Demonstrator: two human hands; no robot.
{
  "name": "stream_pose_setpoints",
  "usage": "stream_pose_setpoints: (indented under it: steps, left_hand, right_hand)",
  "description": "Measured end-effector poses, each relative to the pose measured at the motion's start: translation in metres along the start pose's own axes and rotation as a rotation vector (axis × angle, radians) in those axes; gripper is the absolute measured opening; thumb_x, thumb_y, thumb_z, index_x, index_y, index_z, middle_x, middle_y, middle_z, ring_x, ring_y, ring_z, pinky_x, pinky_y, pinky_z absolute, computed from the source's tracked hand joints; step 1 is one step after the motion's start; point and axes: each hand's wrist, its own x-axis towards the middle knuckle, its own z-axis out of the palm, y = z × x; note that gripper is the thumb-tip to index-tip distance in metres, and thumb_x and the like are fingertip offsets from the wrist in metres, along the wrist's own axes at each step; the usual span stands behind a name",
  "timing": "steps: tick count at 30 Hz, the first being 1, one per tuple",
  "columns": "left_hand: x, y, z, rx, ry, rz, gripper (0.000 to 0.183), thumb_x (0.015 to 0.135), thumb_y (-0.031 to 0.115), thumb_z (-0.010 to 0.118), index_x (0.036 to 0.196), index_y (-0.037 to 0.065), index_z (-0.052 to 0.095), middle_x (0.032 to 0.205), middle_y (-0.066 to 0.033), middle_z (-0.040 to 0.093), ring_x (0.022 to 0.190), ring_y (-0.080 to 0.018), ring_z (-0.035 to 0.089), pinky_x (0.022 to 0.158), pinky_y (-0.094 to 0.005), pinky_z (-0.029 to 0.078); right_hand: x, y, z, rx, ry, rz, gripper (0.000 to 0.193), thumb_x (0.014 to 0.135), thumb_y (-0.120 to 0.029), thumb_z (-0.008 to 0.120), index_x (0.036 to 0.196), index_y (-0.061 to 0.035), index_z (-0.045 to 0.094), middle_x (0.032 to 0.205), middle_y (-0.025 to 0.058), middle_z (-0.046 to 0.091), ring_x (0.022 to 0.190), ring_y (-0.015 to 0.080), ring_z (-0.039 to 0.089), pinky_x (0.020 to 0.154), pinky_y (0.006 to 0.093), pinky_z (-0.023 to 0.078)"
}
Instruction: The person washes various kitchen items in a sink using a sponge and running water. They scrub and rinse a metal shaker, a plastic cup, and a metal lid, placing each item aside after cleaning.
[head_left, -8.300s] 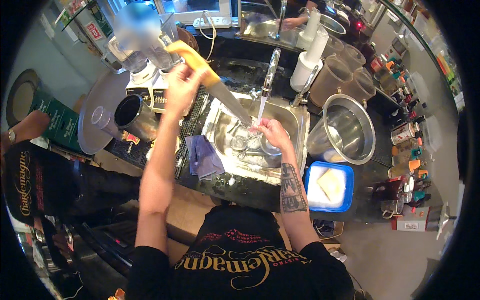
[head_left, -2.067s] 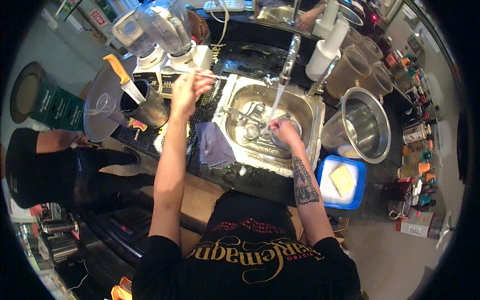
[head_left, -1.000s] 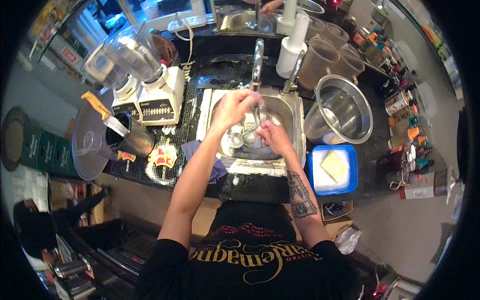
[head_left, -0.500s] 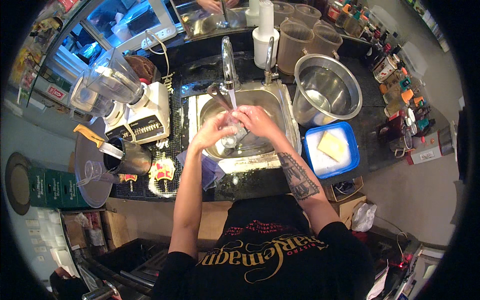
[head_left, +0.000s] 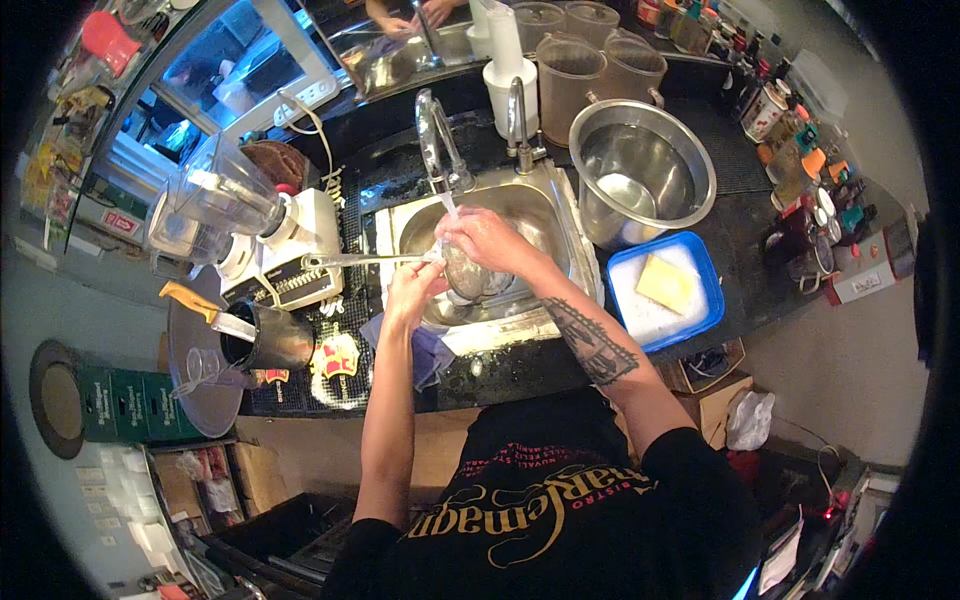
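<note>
Gripping closes the picture for both hands: my left hand [head_left: 415, 285] is shut on the end of a long thin metal utensil [head_left: 365, 260], whose handle runs out toward 9 o'clock over the sink's edge. My right hand [head_left: 485, 240] is closed over the utensil's working end, just under the tap [head_left: 435, 135], with a thin stream of water falling onto it. I cannot tell what kind of head the utensil has, since the fingers hide it. Both hands sit over the steel sink [head_left: 540, 210], near the middle of my view, and touch each other around the utensil.

At 3 o'clock from the sink a blue tub [head_left: 700, 320] holds foamy water and a yellow sponge [head_left: 668, 283]. At 1 o'clock a large steel pot [head_left: 690, 150] stands on the black bench [head_left: 750, 240], with two translucent jugs [head_left: 570, 70] just behind it. At 9 o'clock of the sink stands a white blender [head_left: 250, 215] with a clear jar. Below that, at 8 o'clock, a dark metal cup [head_left: 275, 345] holds a knife with an orange handle [head_left: 190, 298]. A purple cloth [head_left: 425, 345] lies on the bench edge just beside my left forearm
</note>
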Motion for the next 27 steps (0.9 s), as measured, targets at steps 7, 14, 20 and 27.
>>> stream_pose_setpoints:
  steps: [7,14,20,27]
  left_hand:
    - [-0.012,-0.001,0.021,0.029,0.043,0.179,0.026,0.094,0.019,0.063,0.110,-0.002,0.067,0.103,-0.0067,0.069,0.092,-0.0122,0.064,0.087,-0.0284,0.050]
    - [-0.029,0.022,-0.005,-0.042,-0.426,0.000,0.033,0.098,0.009,0.054,0.129,-0.002,0.056,0.117,-0.0102,0.065,0.108,-0.0160,0.060,0.096,-0.0278,0.046]
    - [-0.065,0.059,0.002,0.360,-0.511,0.002,0.043,0.096,0.015,0.058,0.134,-0.001,0.046,0.121,-0.0123,0.060,0.103,-0.0206,0.063,0.089,-0.0322,0.049]
    - [-0.052,0.084,-0.003,0.571,-0.133,0.181,0.018,0.088,0.017,0.069,0.081,0.001,0.063,0.073,0.0008,0.063,0.069,-0.0066,0.053,0.064,-0.0254,0.045]
  right_hand:
    - [-0.024,0.032,0.033,1.199,0.097,1.013,0.060,0.097,-0.061,0.033,0.136,-0.0166,0.047,0.131,0.0072,0.056,0.122,0.0243,0.052,0.102,0.0507,0.041]
    - [-0.017,0.066,0.045,1.639,0.045,0.785,0.047,0.092,-0.051,0.052,0.118,-0.0121,0.060,0.109,0.0059,0.066,0.094,0.0223,0.065,0.087,0.0413,0.052]
    - [-0.018,0.051,0.039,1.473,0.257,0.719,0.036,0.097,-0.041,0.049,0.113,-0.0113,0.061,0.108,0.0041,0.066,0.099,0.0183,0.062,0.090,0.0363,0.051]
    - [-0.008,0.047,0.036,1.390,0.196,0.639,0.029,0.097,-0.031,0.053,0.111,-0.0070,0.061,0.101,0.0044,0.064,0.090,0.0140,0.061,0.081,0.0341,0.053]
